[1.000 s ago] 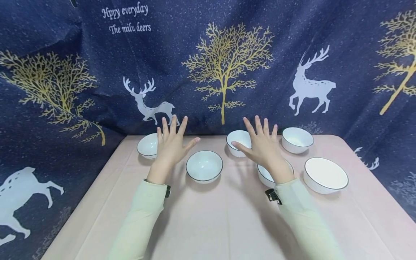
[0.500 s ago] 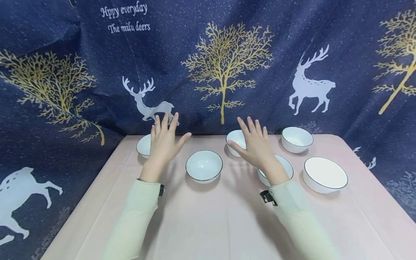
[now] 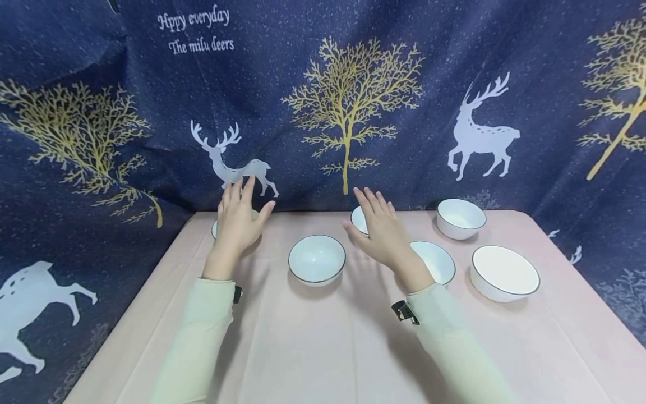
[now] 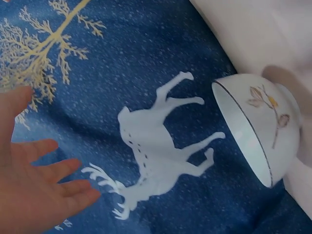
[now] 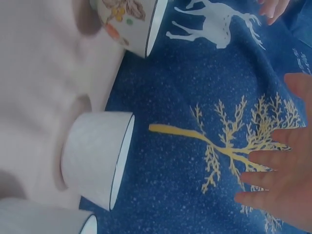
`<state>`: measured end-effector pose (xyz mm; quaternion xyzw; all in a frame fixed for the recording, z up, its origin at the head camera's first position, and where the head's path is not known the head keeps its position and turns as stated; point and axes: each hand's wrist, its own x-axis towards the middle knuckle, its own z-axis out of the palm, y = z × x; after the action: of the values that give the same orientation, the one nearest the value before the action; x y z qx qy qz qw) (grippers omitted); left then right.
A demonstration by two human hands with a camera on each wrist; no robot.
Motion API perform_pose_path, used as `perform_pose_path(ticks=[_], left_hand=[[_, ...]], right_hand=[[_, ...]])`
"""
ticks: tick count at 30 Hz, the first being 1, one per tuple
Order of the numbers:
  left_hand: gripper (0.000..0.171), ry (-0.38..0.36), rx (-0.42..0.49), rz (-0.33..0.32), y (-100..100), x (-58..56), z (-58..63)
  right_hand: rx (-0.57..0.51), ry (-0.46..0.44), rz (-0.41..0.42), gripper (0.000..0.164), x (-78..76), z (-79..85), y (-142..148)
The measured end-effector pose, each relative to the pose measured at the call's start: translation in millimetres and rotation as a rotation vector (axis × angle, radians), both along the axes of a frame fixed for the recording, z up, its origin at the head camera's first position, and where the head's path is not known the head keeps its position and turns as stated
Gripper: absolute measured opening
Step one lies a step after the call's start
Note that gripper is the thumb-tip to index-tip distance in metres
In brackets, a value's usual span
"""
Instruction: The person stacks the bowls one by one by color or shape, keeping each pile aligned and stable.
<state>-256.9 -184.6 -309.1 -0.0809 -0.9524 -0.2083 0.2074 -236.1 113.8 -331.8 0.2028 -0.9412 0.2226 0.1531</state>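
Both hands hover in the air over the table, fingers straight and holding nothing. In the head view, my left hand (image 3: 236, 221) overlaps the back-left white bowl (image 3: 214, 230), hiding most of it. The left wrist view has a dark-rimmed bowl with a flower-sprig pattern (image 4: 278, 122), apart from the fingers. My right hand (image 3: 381, 233) partly covers the back-middle bowl (image 3: 359, 220) in the head view. From the right wrist, a plain white bowl (image 5: 92, 156) and a flowered bowl (image 5: 129, 22) appear, well away from the hand. Between the hands stands the middle bowl (image 3: 317, 258), upright.
Further bowls stand on the right: one beside the right wrist (image 3: 436, 262), one at the back right (image 3: 461, 219) and a larger one in front (image 3: 504, 272). A pale pink cloth covers the table (image 3: 303, 348). A dark blue curtain (image 3: 313, 168) hangs behind it.
Both hands have drifted left, with the right hand's fingers closer together. More of the bowl beside the right wrist shows; the back-left bowl is more covered. The bowls have not moved.
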Motion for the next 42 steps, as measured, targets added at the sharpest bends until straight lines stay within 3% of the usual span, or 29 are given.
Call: perform_pose_path(ticks=[12,23,34,42], left_hand=[[0.072,0.01,0.065,0.04,-29,-7.5,-7.8],[0.073,-0.016,0.147,0.069,-52,-17.7,-22.6],[0.073,-0.07,0.297,0.109,-75,-25.2,-38.2],[0.074,-0.156,0.423,0.169,-87,-29.6,-47.5]], right_hand=[[-0.076,-0.06,0.075,0.071,2.2,-7.2,-16],[-0.251,-0.214,0.145,0.07,1.0,-19.4,-25],[-0.366,-0.311,0.166,0.066,-2.5,-31.3,-29],[-0.42,-0.357,0.167,0.064,-5.6,-40.8,-33]])
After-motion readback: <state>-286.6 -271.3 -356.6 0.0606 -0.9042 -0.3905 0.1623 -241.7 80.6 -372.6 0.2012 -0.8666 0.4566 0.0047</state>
